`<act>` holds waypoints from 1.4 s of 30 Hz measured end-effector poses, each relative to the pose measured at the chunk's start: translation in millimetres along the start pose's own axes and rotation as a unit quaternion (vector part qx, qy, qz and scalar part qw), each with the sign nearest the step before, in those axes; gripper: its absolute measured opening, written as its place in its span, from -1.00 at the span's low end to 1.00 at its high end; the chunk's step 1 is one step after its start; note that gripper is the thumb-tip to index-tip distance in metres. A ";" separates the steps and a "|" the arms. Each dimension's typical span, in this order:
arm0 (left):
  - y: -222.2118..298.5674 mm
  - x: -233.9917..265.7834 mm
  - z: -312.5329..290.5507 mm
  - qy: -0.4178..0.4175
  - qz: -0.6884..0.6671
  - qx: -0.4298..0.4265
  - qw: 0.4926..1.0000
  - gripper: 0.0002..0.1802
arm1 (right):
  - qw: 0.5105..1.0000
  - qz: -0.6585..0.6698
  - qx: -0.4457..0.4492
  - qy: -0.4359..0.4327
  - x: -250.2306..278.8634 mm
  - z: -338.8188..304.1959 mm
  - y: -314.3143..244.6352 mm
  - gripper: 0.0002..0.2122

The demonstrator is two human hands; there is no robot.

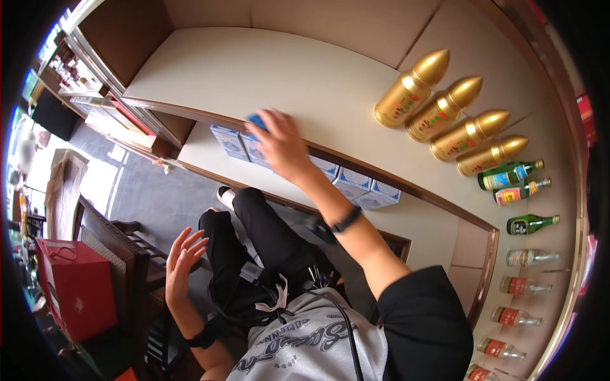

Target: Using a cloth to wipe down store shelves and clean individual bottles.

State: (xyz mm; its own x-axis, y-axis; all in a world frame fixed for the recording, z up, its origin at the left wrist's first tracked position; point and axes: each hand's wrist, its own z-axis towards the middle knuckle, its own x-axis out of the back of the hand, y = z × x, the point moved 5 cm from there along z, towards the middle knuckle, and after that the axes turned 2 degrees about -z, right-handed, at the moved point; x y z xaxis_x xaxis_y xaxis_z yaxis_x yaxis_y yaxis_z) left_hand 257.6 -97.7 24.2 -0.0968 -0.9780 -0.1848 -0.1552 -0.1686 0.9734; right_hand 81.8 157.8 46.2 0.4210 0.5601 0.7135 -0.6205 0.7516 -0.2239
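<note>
My right hand (pixel 283 145) reaches out to the front edge of the pale shelf (pixel 254 63), its fingers closed over a blue cloth (pixel 256 122). Most of the cloth is hidden under the fingers, so its full shape does not show. Just below that edge, blue and white boxes (pixel 230 142) stand in a row on the lower shelf, partly covered by my right hand and forearm. My left hand (pixel 182 261) is raised in the air to the left of my legs, fingers apart, with nothing in it.
Several gold bullet-shaped bottles (pixel 406 95) stand on the upper shelf at the right. Green bottles (pixel 532 223) and clear bottles (pixel 524 286) line up past them. At the left are a dark wooden chair (pixel 117 247) and a red box (pixel 76 289) with a handle.
</note>
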 end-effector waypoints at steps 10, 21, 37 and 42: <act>11.4 6.4 4.0 -0.015 -0.008 0.017 1.000 -0.40 | 0.961 -0.145 -0.235 0.005 118.4 -106.4 74.8 -0.67; 0.3 9.7 -12.3 0.006 -0.019 -0.018 1.000 -0.41 | 0.972 -0.203 -0.119 -0.010 -53.6 46.0 35.4 -0.54; -11.5 6.5 -31.0 -0.024 -0.059 -0.023 0.998 -0.42 | 0.998 -0.037 -0.036 -0.037 -8.8 2.0 9.9 -0.63; -31.4 22.2 -34.3 0.002 -0.072 0.010 0.997 -0.42 | 0.980 -0.138 -0.139 -0.014 50.7 -50.2 70.1 -0.64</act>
State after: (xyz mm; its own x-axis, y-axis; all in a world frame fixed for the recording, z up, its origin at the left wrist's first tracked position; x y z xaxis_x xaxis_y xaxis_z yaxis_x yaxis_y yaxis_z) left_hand 294.1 -118.4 -5.8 -0.0685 -0.9445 -0.3214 -0.1872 -0.3042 0.9340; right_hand 92.9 256.4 33.4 0.5270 0.3149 0.7894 -0.2791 0.9414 -0.1892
